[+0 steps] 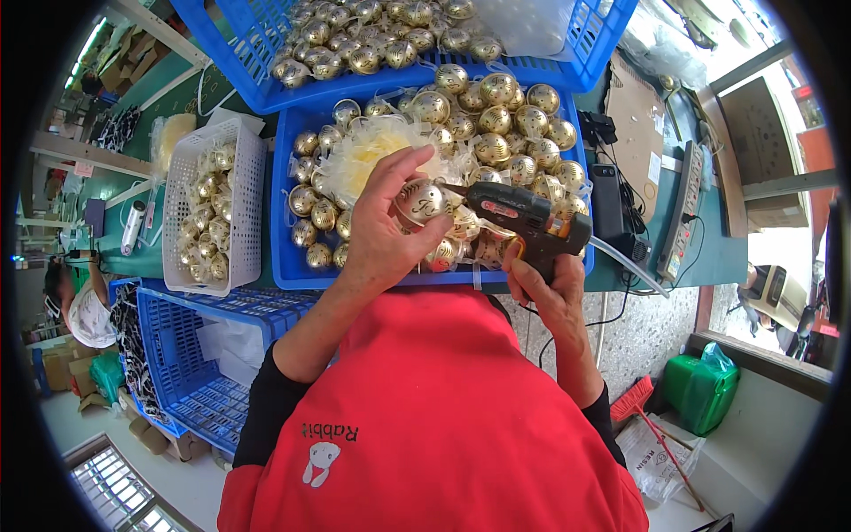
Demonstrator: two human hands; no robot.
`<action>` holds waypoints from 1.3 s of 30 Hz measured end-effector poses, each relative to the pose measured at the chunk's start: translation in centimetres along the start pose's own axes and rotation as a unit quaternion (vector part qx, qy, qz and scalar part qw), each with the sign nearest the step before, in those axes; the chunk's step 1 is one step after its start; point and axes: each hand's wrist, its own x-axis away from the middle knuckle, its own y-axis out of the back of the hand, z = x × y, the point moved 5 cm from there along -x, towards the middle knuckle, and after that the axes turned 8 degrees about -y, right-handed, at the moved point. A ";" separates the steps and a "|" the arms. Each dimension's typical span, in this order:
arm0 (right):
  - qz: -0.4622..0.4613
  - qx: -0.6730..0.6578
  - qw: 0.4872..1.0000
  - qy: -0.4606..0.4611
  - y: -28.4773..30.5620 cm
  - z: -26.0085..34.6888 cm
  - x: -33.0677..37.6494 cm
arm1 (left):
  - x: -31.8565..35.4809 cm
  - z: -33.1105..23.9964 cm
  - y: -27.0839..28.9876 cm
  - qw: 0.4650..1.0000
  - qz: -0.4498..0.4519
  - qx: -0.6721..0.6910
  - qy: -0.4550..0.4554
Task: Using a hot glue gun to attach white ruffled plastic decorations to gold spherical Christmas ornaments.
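From the head view, my left hand (383,232) pinches one gold ball ornament (420,203) between thumb and fingertips, just over the near edge of the blue tray (285,213). My right hand (542,282) is wrapped tight round the black glue gun (523,215), nozzle touching the ball. The gun's long axis lies sideways, tip pointing to my left. Judging by the heaps of gold balls in the tray, plenty is left; I cannot tell which are glued.
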 end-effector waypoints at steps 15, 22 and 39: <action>0.042 0.043 0.993 -0.100 0.9 0.5 -0.2 | 1.1 -1.5 2.3 0.976 0.019 -0.197 -0.093; -0.066 -0.097 0.993 0.030 3.1 1.5 -2.6 | 0.7 -1.9 3.4 0.990 -0.015 -0.125 -0.059; -0.087 0.300 0.941 0.127 1.4 -1.9 -17.8 | 0.8 -0.8 2.9 0.980 -0.023 0.149 0.130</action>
